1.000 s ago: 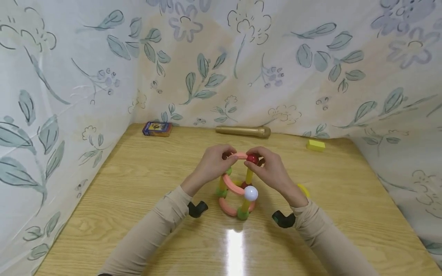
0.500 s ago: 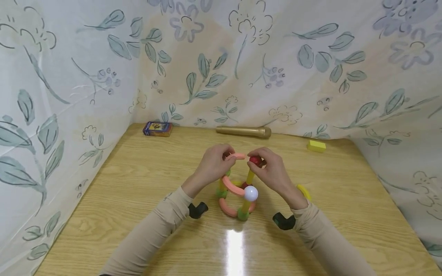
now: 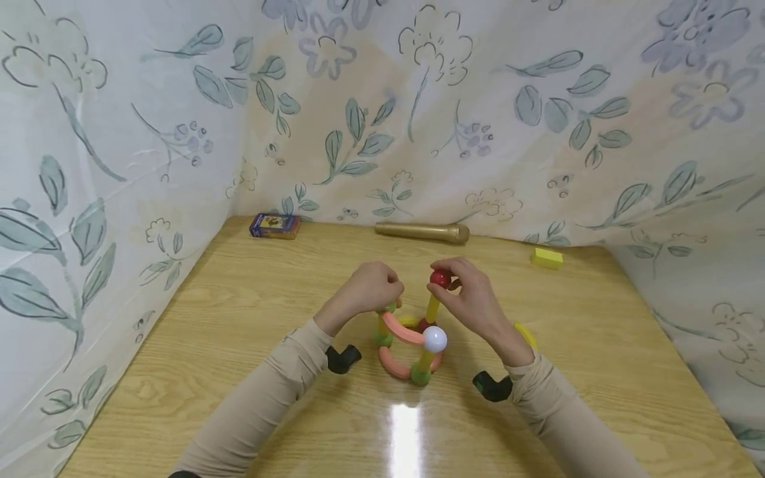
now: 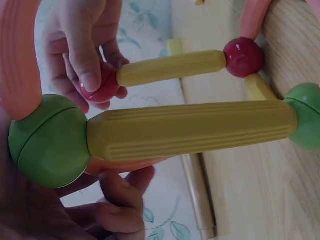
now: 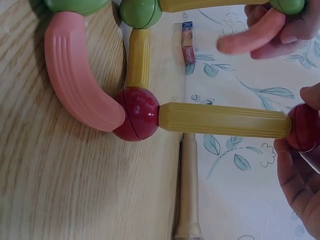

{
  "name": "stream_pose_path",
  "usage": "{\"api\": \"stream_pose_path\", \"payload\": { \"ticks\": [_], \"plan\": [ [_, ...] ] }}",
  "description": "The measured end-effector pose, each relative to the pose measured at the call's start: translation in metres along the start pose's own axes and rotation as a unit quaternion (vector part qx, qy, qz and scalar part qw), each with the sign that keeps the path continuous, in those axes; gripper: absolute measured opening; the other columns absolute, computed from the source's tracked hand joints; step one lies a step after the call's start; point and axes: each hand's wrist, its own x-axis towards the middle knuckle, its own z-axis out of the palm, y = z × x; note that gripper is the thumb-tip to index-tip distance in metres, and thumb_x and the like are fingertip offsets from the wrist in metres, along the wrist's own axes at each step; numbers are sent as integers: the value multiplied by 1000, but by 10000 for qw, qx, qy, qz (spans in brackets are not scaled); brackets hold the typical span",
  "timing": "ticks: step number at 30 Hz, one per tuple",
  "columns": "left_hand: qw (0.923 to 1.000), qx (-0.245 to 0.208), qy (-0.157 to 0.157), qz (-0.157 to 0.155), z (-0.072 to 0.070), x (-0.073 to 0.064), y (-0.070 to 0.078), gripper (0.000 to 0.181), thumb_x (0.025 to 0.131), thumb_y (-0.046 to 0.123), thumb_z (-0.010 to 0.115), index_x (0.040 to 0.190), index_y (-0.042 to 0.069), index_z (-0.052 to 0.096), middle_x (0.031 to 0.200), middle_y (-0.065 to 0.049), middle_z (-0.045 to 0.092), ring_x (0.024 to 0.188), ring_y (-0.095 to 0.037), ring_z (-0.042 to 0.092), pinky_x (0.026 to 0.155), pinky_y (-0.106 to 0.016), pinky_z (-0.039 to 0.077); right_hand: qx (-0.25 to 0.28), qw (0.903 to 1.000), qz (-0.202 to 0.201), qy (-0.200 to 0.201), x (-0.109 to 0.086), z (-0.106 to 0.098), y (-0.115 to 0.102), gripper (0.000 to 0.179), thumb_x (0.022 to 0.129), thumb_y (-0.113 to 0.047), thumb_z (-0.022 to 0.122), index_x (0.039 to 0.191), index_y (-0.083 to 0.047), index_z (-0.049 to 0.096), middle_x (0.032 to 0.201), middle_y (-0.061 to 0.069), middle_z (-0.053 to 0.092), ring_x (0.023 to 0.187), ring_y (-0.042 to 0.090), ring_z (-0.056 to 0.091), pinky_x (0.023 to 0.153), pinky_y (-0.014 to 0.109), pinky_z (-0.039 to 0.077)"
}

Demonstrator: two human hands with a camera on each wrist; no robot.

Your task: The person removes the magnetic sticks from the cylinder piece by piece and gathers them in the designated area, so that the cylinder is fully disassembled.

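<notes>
Within the wooden table's edges (image 3: 158,335), my right hand (image 3: 474,292) pinches a red plastic ball (image 3: 441,277), maybe to steady it; my left hand (image 3: 366,288) grips a curved pink plastic stick (image 5: 252,37).

The left arm (image 3: 257,398) and right arm (image 3: 574,411) reached forward, slanting inward toward each other. The left hand (image 3: 366,289) had its back turned up, fingers curled beneath. The right hand (image 3: 469,292) was near it but apart, thumb and fingertips bent toward each other in a pinch.
</notes>
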Motion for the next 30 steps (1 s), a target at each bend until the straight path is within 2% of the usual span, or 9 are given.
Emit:
{"api": "stream_pose_path", "payload": {
  "ticks": [3,8,10,13,16,19,23,26,30],
  "plan": [
    [10000,66,-22,-41,1,0,-1,29,91,17,48,71,9,67,66,3,68,47,-6,43,47,-19,33,18,10000,-11,-22,-1,1,1,32,85,-9,75,114,-3,66,103,9,66,86,17,61,71,38,56],
    [9999,85,47,-38,4,-1,-3,30,94,23,48,99,6,72,72,3,70,59,-10,55,56,-22,40,74,9999,17,-117,-3,3,4,35,86,-10,74,118,-4,64,108,10,66,89,19,62,73,41,57],
    [9999,75,98,-56,4,-1,-5,33,96,27,47,104,6,71,75,2,71,63,-12,56,57,-23,42,67,9999,33,-143,-3,4,5,37,86,-10,74,120,-4,63,110,12,66,90,20,62,74,41,57],
    [9996,2,278,-67,3,-3,-9,35,100,33,45,93,9,69,72,2,64,62,-13,52,56,-24,40,7,9996,185,-190,-4,3,5,44,85,-13,75,125,-4,61,113,12,66,91,21,62,73,39,55],
    [9983,-216,533,-23,2,-6,-14,38,101,34,43,78,10,61,67,0,51,58,-14,43,53,-25,35,106,9970,647,-406,-4,0,5,49,85,-18,75,129,-5,59,110,11,67,88,21,61,68,32,51],
    [9953,-448,857,97,1,-13,-19,35,101,31,43,84,8,63,77,-3,56,66,-15,48,59,-26,38,727,9846,1380,-788,-3,-2,7,49,87,-24,73,131,-9,58,108,9,67,85,18,61,67,26,51],
    [9880,-619,1337,458,1,-25,-25,27,98,22,49,112,8,68,109,-8,64,84,-18,55,70,-29,45,1899,9539,2029,-1136,-3,-5,11,46,91,-22,70,133,-9,55,113,15,66,81,15,65,66,26,54],
    [9806,-567,1651,890,2,-33,-29,26,95,16,54,115,6,67,111,-10,62,81,-19,54,68,-30,44,2479,9380,2133,-1151,-3,-8,12,46,91,-17,68,133,-4,53,116,22,64,79,15,69,70,34,59],
    [9722,-231,1832,1439,5,-40,-30,21,92,14,61,110,6,68,105,-8,61,78,-22,53,67,-28,41,2684,9341,2109,-1044,-3,-9,13,46,92,-14,67,133,0,51,117,29,63,78,14,72,77,43,59]
  ]
}}
